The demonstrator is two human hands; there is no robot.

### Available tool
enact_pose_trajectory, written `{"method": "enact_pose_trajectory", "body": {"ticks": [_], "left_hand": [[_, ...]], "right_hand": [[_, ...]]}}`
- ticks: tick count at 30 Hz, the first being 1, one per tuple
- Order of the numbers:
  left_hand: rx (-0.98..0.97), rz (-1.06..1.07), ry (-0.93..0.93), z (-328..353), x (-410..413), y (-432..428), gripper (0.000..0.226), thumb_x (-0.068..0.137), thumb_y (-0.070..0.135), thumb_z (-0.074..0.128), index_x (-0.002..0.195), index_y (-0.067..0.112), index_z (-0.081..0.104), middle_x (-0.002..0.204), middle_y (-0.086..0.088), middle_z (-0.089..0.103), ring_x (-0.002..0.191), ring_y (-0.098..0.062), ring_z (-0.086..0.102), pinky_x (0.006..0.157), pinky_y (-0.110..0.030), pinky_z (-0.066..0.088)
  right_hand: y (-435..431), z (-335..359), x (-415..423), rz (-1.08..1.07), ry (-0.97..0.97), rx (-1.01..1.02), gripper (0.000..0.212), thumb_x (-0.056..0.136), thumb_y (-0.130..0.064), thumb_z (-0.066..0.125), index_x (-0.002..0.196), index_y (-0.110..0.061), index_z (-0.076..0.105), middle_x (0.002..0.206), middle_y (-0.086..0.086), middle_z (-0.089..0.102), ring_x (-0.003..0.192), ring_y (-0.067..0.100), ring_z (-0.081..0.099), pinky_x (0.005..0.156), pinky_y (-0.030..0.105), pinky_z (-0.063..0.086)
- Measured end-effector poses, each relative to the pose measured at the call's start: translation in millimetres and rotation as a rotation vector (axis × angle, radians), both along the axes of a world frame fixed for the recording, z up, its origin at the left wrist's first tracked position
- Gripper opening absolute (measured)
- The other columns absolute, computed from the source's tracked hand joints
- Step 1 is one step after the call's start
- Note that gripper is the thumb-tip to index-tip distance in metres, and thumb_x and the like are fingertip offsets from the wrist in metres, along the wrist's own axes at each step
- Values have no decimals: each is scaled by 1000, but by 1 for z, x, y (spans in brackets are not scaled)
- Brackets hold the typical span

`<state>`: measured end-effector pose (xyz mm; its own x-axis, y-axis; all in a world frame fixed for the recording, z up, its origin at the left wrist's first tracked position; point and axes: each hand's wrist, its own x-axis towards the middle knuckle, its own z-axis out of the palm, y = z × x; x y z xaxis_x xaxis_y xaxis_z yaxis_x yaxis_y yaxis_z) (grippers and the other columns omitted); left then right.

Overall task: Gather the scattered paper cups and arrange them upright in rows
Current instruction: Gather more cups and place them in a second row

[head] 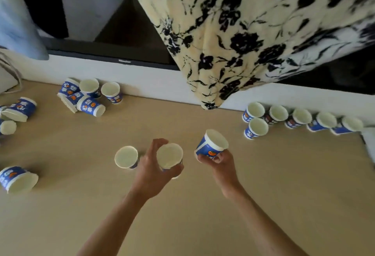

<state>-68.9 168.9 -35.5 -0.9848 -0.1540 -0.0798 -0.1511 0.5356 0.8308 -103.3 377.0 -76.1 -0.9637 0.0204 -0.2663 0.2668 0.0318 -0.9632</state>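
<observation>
**Desk:** Hands?

**Op:** I see both from the head view. The left hand [151, 166] curls thumb and fingers round the side of a blue-and-white printed paper cup [169, 155], mouth up, low over the beige tabletop [182, 215]. I cannot tell if its base touches. The right hand [218, 160] pinches a tilted blue paper cup with an orange fruit print [213, 143] by its base. That cup is lifted clear, its mouth leaning up and to the right.

**Desk:** The other cups?

**Op:** A lone upright cup [126, 156] stands just left of the left hand. Far right, along the white wall ledge [142, 81], there is a row of five upright cups [302, 116]. One front cup [256, 128] stands upright just before the row's left end. At back left is a back cluster of cups [89, 95], two mouth-up and the others on their sides. At the left edge are tipped cups [20, 108], partly cut off by the frame. Front left lies a fallen cup [17, 178] on its side, mouth toward me.

**Desk:** Anything else?

**Op:** A cream cloth with black flower print [253, 32] hangs over the ledge. Its tip reaches the table between the back cluster and the row.
</observation>
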Motion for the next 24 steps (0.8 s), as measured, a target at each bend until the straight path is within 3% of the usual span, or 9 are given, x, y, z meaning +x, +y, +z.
{"method": "enact_pose_trajectory", "body": {"ticks": [2,5,7,8,10,15,18,21,24], "left_hand": [[24,-49,-19,-4,-4,32,62,64,30,88,111,34,47,89,23,61,83,17,56,62,1,40],[65,-157,-44,-10,-11,82,62,67,33,86,113,34,45,98,12,63,87,-4,62,70,-17,52],[73,-216,-49,-14,-16,115,63,67,35,85,116,31,46,102,7,64,90,-17,62,77,-37,56],[62,-242,-41,-15,-19,131,64,66,37,85,116,32,46,101,10,63,90,-17,62,78,-39,55],[33,-280,-14,-18,-24,159,67,63,41,86,116,34,46,100,17,62,89,-12,61,78,-34,54],[57,-266,-6,-31,-36,212,77,55,42,90,114,35,41,104,18,59,89,-9,60,73,-30,52],[82,-216,-3,-42,-40,233,79,51,40,92,109,39,39,102,19,60,89,-6,60,70,-26,51],[106,-199,11,-50,-40,247,77,52,33,93,107,42,40,102,25,58,92,0,59,68,-9,46],[135,-179,17,-55,-36,255,73,55,27,91,109,40,44,105,28,57,94,0,59,70,-5,45]], "right_hand": [[36,-2,8,-44,-6,70,45,69,-19,85,108,-4,68,87,0,75,73,6,65,70,15,49],[93,-13,18,-130,-21,143,28,72,-11,87,83,-15,61,58,-19,56,51,-3,48,54,6,36],[129,-15,21,-212,-19,177,33,72,-7,87,81,-22,59,59,-20,59,53,-3,52,54,7,39],[146,-14,22,-256,-9,177,34,70,-8,87,91,-20,64,70,-17,67,61,-2,59,59,10,45],[174,-14,21,-335,9,189,46,67,-10,85,107,-17,65,90,-8,74,79,6,68,70,16,52],[228,-33,-2,-403,22,333,53,66,-14,87,110,-32,63,99,-11,72,91,7,68,79,17,51],[249,-50,-23,-365,21,404,56,68,-15,86,117,-26,62,111,-6,68,103,8,64,87,20,49],[259,-61,-45,-293,60,441,44,67,-9,82,100,-35,65,98,-11,69,91,1,66,77,12,45],[263,-69,-63,-282,65,461,48,64,-6,82,85,-41,58,87,-17,67,81,-11,64,68,5,43]]}}
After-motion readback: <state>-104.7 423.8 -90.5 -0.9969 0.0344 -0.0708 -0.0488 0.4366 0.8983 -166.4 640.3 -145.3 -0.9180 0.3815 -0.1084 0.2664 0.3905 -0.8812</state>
